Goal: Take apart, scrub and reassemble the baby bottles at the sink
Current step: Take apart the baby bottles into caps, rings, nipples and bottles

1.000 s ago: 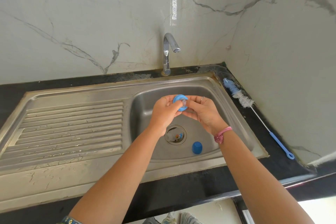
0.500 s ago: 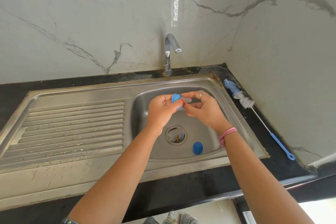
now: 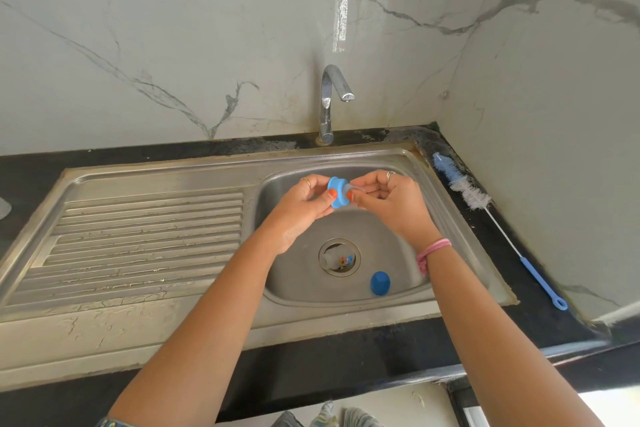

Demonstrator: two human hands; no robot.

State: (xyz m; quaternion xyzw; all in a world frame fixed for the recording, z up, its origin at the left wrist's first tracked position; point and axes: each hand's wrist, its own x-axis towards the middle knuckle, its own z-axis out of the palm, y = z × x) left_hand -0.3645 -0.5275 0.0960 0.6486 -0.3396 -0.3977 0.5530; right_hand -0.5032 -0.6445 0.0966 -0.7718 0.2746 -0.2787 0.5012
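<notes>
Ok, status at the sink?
Left hand grips collar; right hand pinches teat. Bottle lies over drain, cap beside. Brush unused.

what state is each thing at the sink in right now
blue collar ring: held over the basin, pinched by the left hand
clear teat: pinched by the right hand, against the ring
bottle body: lying on its side in the drain
blue cap: loose on the basin floor
bottle brush: lying unused on the counter
tap: no water running
</notes>
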